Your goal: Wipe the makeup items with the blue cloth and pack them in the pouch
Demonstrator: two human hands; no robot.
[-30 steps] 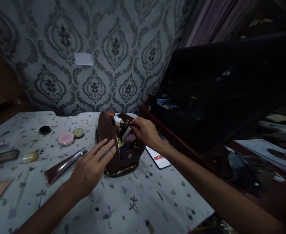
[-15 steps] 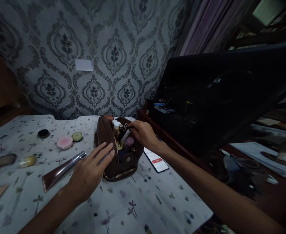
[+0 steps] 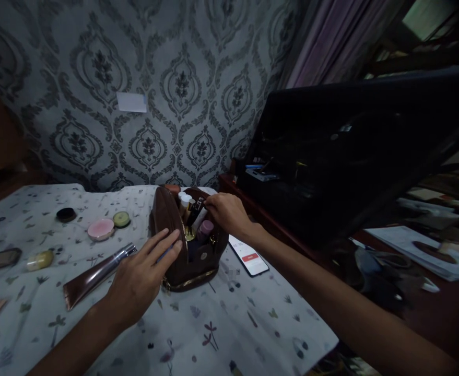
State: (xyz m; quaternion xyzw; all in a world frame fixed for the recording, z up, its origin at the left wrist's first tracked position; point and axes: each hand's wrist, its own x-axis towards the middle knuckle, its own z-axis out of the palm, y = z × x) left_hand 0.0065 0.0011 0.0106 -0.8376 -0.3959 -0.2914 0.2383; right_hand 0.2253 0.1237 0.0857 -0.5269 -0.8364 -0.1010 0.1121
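Damask wallpaper (image 3: 146, 68) backs a cloth-covered desk (image 3: 182, 324). On it, a bronze squeeze tube (image 3: 96, 281) lies beside the left hand (image 3: 145, 277), its spread fingers resting on the open brown cosmetic bag (image 3: 165, 211). Little has changed in the last second: the right hand (image 3: 229, 213) stays at the bag's right rim, its grip unclear, nothing drawn out. Rightmost, a phone (image 3: 258, 270) shows a red button (image 3: 248, 258); no wording is legible.
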